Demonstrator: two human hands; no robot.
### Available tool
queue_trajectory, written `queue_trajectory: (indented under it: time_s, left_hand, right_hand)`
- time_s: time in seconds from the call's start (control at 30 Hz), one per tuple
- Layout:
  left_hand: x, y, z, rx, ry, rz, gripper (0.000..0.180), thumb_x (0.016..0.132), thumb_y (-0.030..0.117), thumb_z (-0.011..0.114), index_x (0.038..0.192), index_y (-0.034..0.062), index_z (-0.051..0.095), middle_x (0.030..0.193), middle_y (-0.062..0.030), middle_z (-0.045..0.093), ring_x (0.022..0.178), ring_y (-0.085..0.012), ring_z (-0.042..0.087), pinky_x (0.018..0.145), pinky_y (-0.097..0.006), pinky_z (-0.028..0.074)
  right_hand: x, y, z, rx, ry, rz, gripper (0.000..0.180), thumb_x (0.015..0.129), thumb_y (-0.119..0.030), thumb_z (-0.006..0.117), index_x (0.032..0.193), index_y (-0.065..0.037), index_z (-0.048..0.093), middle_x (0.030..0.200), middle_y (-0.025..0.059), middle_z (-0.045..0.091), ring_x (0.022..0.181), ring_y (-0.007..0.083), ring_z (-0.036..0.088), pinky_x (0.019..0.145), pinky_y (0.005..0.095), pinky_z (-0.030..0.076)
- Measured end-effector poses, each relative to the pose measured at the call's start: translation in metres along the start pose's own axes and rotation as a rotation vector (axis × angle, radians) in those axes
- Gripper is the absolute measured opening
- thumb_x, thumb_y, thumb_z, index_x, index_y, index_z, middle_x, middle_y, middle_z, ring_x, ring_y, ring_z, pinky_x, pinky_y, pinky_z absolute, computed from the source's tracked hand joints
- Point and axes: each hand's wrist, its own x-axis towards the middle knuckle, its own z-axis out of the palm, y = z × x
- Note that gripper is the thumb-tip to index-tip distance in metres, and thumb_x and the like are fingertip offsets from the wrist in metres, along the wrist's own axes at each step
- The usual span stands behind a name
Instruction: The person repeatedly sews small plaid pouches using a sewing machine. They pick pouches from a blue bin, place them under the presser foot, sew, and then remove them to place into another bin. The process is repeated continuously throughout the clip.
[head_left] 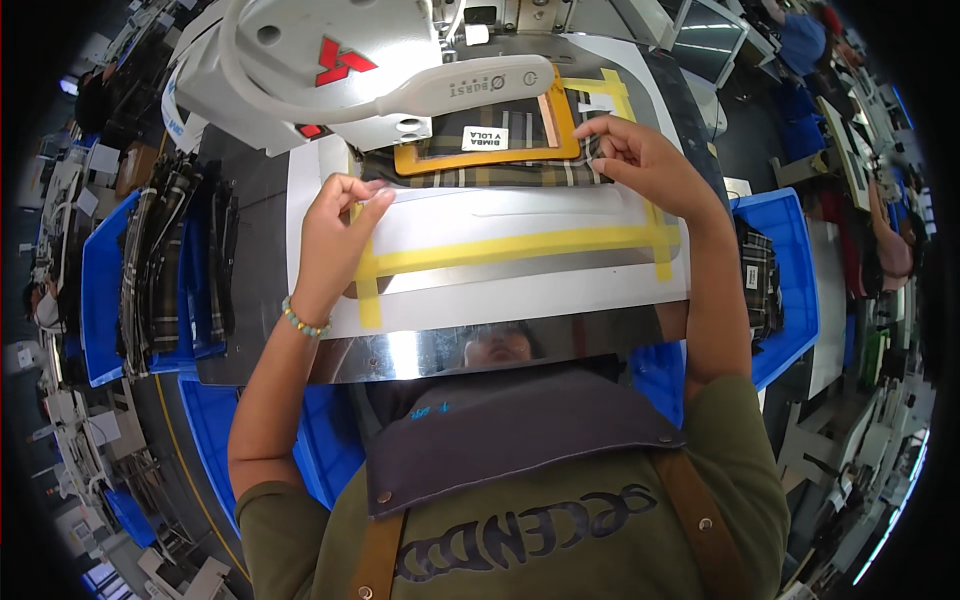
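The plaid cloth (530, 135) looks dark, perhaps olive-brown, with pale stripes.

Head fisheye looks down on hands (340, 218) (650, 163), rim unclear.

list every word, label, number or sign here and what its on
I won't copy wording, only place it:
White label on plaid cloth: dark print
White machine: red emblem
Left of emblem: blue letters
Pale wand: dark print, symbols
Green shirt: dark lettering
Apron: blue scrawl, too small to read
Cloth in right bin: label, unreadable
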Motion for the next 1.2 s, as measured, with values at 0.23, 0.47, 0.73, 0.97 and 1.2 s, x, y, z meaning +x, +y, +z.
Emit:
queue_trajectory:
  time_s: [0.23,0.47,0.73,0.97,1.2]
  left_hand:
    - [0.040,-0.033,0.011,0.182,0.184,0.096,0.022,0.090,0.008,0.078,0.091,0.0024,0.057,0.080,-0.0028,0.063,0.070,-0.0087,0.060,0.065,-0.024,0.051]
    - [0.006,-0.024,0.007,-0.083,0.164,0.089,0.018,0.088,0.000,0.075,0.091,0.0032,0.057,0.079,0.0005,0.059,0.070,-0.0078,0.053,0.069,-0.023,0.047]
    - [-0.029,0.014,-0.026,0.029,0.136,0.070,0.017,0.100,0.012,0.065,0.113,0.0028,0.059,0.096,-0.0069,0.070,0.087,-0.0108,0.066,0.081,-0.026,0.053]
    - [-0.064,0.026,0.033,-0.977,-0.301,-0.527,0.053,0.112,0.040,0.043,0.138,-0.0051,0.052,0.120,-0.0194,0.070,0.109,-0.0243,0.070,0.100,-0.034,0.055]
    - [-0.059,0.024,0.059,-1.050,-0.217,-0.432,0.031,0.108,0.018,0.055,0.131,-0.0027,0.059,0.121,-0.0069,0.071,0.106,-0.0092,0.068,0.096,-0.026,0.055]
  right_hand:
    - [-0.019,-0.031,0.013,0.025,0.021,-0.028,0.035,0.091,-0.003,0.063,0.127,-0.004,0.066,0.074,-0.0062,0.038,0.067,0.0047,0.039,0.061,0.0237,0.036]
    - [-0.038,-0.070,0.056,-0.186,0.102,-0.299,0.034,0.086,0.005,0.065,0.119,-0.003,0.070,0.083,0.0060,0.065,0.070,0.0162,0.057,0.065,0.0323,0.046]
    - [-0.040,-0.090,0.089,-0.525,0.071,-0.764,0.042,0.071,0.001,0.069,0.113,-0.007,0.069,0.079,0.0054,0.056,0.070,0.0261,0.058,0.063,0.0389,0.047]
    - [-0.029,-0.108,0.120,-0.521,0.093,-0.915,0.040,0.069,-0.005,0.071,0.109,-0.008,0.071,0.075,0.0013,0.051,0.065,0.0196,0.055,0.056,0.0343,0.045]
    - [-0.048,-0.114,0.137,-0.505,-0.162,-1.177,0.038,0.079,-0.011,0.069,0.116,-0.010,0.069,0.080,-0.0025,0.052,0.071,0.0134,0.056,0.061,0.0290,0.045]
